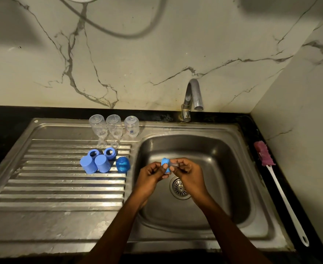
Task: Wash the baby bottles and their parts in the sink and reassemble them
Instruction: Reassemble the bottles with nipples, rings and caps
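Left hand [153, 174] pinches ring [165, 165], right hand [187, 172] pinches teat [173, 165] poking out of it, both just above drain [178, 187]. Probably seating teat: pull straight, rotate ring, check flange sits flush all round.

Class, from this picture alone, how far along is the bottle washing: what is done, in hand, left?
Seemingly done: three clear bottles stand upside down on the drainboard, with two blue rings, two blue caps and a blue dome nearby. In hand: over the sink, the left hand holds a third ring and the right hand pinches a clear teat at it. Left: no bottle is reassembled yet.
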